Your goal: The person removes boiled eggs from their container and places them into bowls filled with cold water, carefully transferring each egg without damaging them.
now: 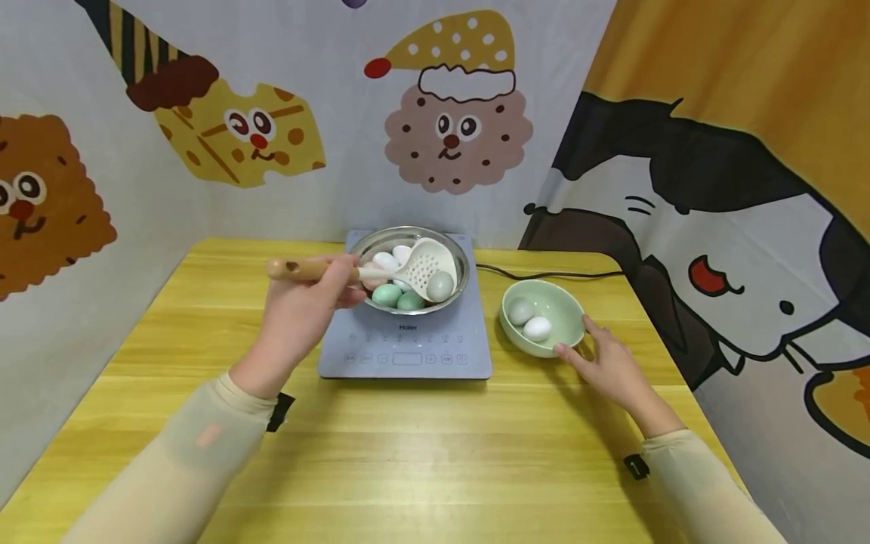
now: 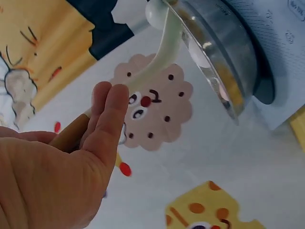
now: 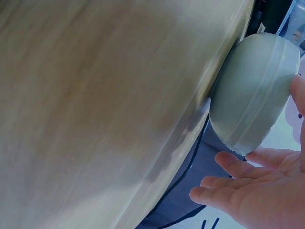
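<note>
Lifting step, I judge: I have the left hand (image 1: 306, 313) gripping a wooden-handled white perforated ladle (image 1: 422, 261), a grey oval egg (image 1: 440, 287) to its right, the spread right hand (image 1: 607, 363) touching a round pale-green bowl (image 1: 563, 323); next calls for level carriage.

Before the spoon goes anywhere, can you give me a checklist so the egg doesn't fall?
1. Left hand holding the spoon: ok.
2. Egg in the spoon: ok, but it lies near the edge.
3. Right hand touching the bowl: ok.
4. Room in the bowl: ok, beside two eggs.
5. Spoon over the bowl: not ok, it is over the pan.
6. Cooker switched off: cannot tell.
</note>
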A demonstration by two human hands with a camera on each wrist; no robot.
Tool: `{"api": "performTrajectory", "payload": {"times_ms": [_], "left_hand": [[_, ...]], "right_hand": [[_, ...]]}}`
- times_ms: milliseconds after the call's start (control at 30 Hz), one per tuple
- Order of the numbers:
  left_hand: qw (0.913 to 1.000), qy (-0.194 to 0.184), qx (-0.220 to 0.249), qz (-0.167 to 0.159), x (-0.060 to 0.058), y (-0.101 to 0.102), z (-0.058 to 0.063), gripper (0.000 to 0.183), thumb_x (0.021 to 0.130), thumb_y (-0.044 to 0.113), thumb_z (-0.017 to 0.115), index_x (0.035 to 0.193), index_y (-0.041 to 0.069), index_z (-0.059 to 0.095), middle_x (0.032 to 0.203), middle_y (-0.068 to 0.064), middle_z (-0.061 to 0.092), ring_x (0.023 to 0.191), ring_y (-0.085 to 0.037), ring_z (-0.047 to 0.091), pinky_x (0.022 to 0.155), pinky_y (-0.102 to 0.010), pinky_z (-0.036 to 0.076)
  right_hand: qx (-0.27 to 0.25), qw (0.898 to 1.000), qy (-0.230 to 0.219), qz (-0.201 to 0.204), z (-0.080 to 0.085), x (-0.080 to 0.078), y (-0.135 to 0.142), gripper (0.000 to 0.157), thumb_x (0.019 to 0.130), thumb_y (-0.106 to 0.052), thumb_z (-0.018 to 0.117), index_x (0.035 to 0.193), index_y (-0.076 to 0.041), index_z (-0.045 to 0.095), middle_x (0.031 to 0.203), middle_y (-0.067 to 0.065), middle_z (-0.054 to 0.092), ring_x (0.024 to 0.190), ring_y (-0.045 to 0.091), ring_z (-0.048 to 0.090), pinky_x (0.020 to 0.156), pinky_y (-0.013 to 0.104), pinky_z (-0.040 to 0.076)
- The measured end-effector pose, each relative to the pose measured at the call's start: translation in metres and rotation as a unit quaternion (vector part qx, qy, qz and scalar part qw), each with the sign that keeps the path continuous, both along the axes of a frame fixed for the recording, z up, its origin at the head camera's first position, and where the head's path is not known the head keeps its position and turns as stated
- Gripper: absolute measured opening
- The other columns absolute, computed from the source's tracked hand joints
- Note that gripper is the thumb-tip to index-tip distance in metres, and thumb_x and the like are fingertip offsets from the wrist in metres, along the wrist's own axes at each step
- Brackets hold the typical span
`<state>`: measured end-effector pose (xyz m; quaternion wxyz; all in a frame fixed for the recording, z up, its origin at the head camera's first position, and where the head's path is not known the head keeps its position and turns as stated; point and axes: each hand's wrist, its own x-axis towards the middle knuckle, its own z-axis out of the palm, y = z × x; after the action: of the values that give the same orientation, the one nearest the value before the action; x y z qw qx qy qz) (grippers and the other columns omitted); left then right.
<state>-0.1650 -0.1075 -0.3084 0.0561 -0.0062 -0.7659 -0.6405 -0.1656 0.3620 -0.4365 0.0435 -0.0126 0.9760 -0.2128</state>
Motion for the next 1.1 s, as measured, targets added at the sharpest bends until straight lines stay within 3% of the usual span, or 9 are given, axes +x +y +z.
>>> {"api": "performTrajectory", "payload": {"times_ms": [133, 267, 467, 700, 900, 1100], "left_hand": [[0.9963, -0.066, 0.055, -0.008, -0.006, -0.015, -0.003, 0.04, 0.107, 0.031, 0.06, 0.123, -0.003, 0.071, 0.087, 0.003, 0.079, 0.079, -0.015, 0.081, 0.082, -0.033, 0.069], [0.9877, -0.096, 0.121, -0.024, -0.014, -0.028, -0.011, 0.035, 0.108, 0.027, 0.057, 0.121, -0.005, 0.065, 0.084, 0.0, 0.08, 0.078, -0.015, 0.081, 0.082, -0.034, 0.069], [0.9715, -0.125, 0.2, -0.025, -0.016, -0.043, -0.023, 0.024, 0.109, 0.023, 0.057, 0.116, 0.001, 0.065, 0.084, -0.005, 0.081, 0.08, -0.019, 0.082, 0.084, -0.038, 0.068], [0.9556, -0.132, 0.263, -0.018, -0.013, -0.05, -0.026, 0.023, 0.11, 0.023, 0.06, 0.104, 0.005, 0.074, 0.089, -0.012, 0.082, 0.082, -0.023, 0.083, 0.085, -0.041, 0.067], [0.953, -0.124, 0.276, -0.023, -0.008, -0.042, -0.019, 0.022, 0.109, 0.023, 0.061, 0.109, 0.005, 0.075, 0.095, -0.013, 0.083, 0.084, -0.023, 0.083, 0.086, -0.04, 0.067], [0.9608, -0.109, 0.25, -0.049, -0.01, -0.013, -0.013, 0.027, 0.111, 0.021, 0.055, 0.122, 0.0, 0.067, 0.094, -0.008, 0.083, 0.083, -0.02, 0.083, 0.085, -0.038, 0.068]], "right_hand": [[0.004, 1.0, 0.0, 0.002, 0.001, 0.0, 0.0, 0.104, 0.102, -0.067, 0.059, 0.168, 0.003, 0.02, 0.163, 0.045, 0.032, 0.147, 0.068, 0.033, 0.115, 0.083, 0.036], [0.004, 1.0, 0.004, 0.004, 0.001, 0.001, 0.001, 0.104, 0.102, -0.066, 0.059, 0.168, 0.004, 0.021, 0.162, 0.044, 0.034, 0.145, 0.066, 0.038, 0.113, 0.08, 0.04], [0.002, 1.0, 0.01, 0.007, 0.0, 0.001, 0.001, 0.104, 0.102, -0.066, 0.06, 0.168, 0.005, 0.021, 0.163, 0.042, 0.034, 0.147, 0.064, 0.038, 0.115, 0.078, 0.04], [-0.002, 1.0, 0.007, 0.006, -0.001, 0.002, 0.001, 0.104, 0.102, -0.066, 0.059, 0.168, 0.005, 0.02, 0.165, 0.041, 0.033, 0.148, 0.062, 0.038, 0.116, 0.077, 0.041], [-0.004, 1.0, 0.008, 0.007, -0.001, 0.003, -0.001, 0.103, 0.103, -0.064, 0.06, 0.168, 0.005, 0.02, 0.165, 0.04, 0.034, 0.148, 0.061, 0.038, 0.116, 0.076, 0.041], [-0.007, 1.0, 0.016, 0.007, -0.001, 0.003, -0.002, 0.103, 0.103, -0.064, 0.06, 0.167, 0.006, 0.021, 0.165, 0.039, 0.034, 0.148, 0.061, 0.039, 0.116, 0.076, 0.042]]}}
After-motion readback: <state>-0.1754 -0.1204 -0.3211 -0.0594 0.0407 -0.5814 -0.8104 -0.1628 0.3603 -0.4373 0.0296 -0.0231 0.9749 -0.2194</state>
